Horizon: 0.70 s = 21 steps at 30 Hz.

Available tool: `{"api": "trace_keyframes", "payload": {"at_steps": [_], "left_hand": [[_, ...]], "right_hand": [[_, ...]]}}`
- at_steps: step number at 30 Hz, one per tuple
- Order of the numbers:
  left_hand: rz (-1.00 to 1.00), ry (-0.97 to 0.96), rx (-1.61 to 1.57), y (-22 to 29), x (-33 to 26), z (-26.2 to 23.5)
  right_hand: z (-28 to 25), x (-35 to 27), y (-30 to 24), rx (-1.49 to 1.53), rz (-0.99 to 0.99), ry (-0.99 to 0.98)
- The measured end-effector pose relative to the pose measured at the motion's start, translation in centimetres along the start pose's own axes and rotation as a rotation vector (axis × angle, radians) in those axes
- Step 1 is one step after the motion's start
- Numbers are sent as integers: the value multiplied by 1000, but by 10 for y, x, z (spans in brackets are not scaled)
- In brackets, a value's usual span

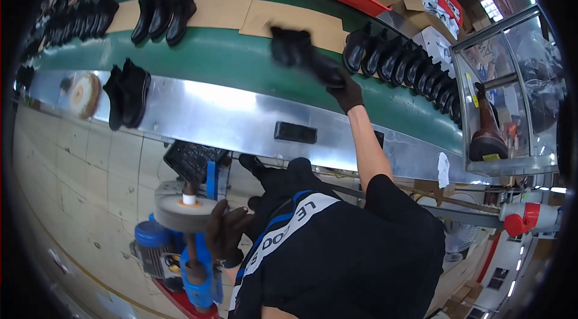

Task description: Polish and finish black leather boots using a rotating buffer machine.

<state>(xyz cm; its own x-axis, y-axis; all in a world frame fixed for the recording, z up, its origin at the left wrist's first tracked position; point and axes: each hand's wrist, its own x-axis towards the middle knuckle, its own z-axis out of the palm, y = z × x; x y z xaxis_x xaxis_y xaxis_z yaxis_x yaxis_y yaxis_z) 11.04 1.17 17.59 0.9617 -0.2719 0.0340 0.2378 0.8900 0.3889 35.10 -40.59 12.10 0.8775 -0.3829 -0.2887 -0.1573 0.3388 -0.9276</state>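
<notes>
My right hand (347, 94), in a dark glove, is closed on the toe end of a black ankle boot (293, 48). The boot is smeared by motion above the green conveyor belt (235, 66), its shaft pointing to the far left. Low on the left, my gloved left hand (227, 232) holds nothing, its fingers loosely apart. It is beside the round buffing wheel (189, 210) of a blue polishing machine (198, 283); I cannot tell whether they touch.
Black boots stand in a row (415, 69) on the right of the belt, with more (162, 15) at left. A pair (127, 95) and a pale round pad (84, 95) sit on the metal ledge (223, 102), near a black block (295, 132). A glass case (506, 90) stands right.
</notes>
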Motion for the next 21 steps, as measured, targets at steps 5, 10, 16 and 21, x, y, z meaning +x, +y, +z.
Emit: {"api": "trace_keyframes", "payload": {"at_steps": [5,10,16,21], "left_hand": [[-161,177,172,45,28,16],[-239,562,344,58,32,31],[-396,808,473,50,17,53],[-378,903,423,27,25,58]], "right_hand": [[9,111,10,318,90,88],[-63,225,53,498,177,182],[-62,211,109,725,231,446],[-25,167,137,-14,-76,539]]}}
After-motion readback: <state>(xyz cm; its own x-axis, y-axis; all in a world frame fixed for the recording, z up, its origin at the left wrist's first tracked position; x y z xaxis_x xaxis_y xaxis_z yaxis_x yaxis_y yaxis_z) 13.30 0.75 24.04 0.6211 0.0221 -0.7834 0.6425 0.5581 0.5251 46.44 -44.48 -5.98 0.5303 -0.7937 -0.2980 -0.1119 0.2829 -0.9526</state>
